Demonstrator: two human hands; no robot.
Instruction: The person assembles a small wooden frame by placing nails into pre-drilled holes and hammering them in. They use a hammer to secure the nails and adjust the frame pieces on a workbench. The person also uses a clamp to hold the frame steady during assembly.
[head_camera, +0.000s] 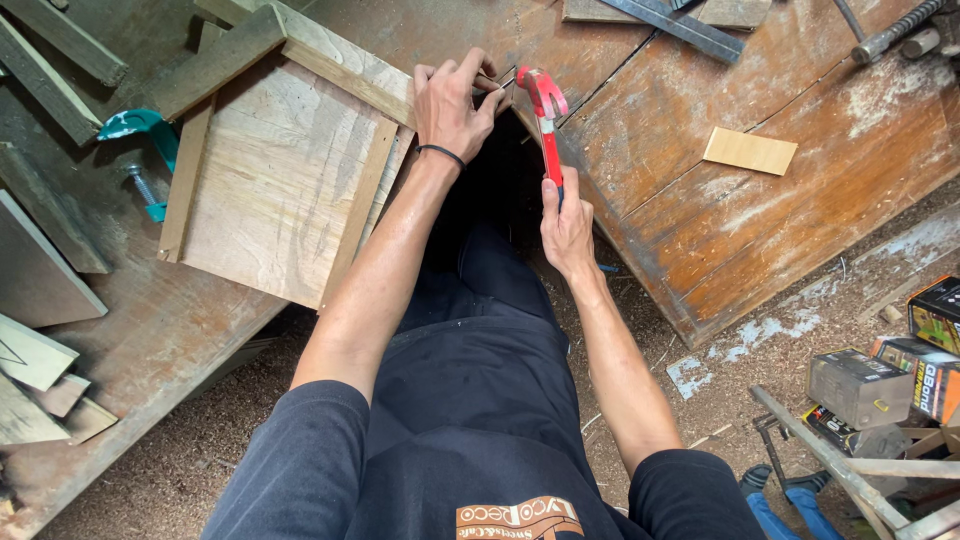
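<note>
While I watch through the head camera, I see the right hand (566, 222) closed firmly around the lower end of a red hammer (546, 120). The handle stands nearly upright in the picture, and the red head is at 12 o'clock from this hand, just beside the fingertips of the other hand. The left hand (452, 104) lies at 11 o'clock from the right one, with a thin black band on its wrist. Its fingers are curled and pinched together on the corner of a wooden frame piece (340, 62), at the edge of the workbench (700, 220). I cannot tell if a nail is between the fingertips, because it is too small to see.

Below the left hand, at 8 o'clock from it, a square wooden panel (270, 190) lies on the bench with thin strips along its sides. At 9 o'clock from the panel I see a teal clamp (140, 130). At 3 o'clock from the hammer, well apart, a small light wooden block (750, 150) rests on the reddish bench top. Several cardboard boxes (880, 385) stand on the sawdust floor at 4 o'clock from the right hand.
</note>
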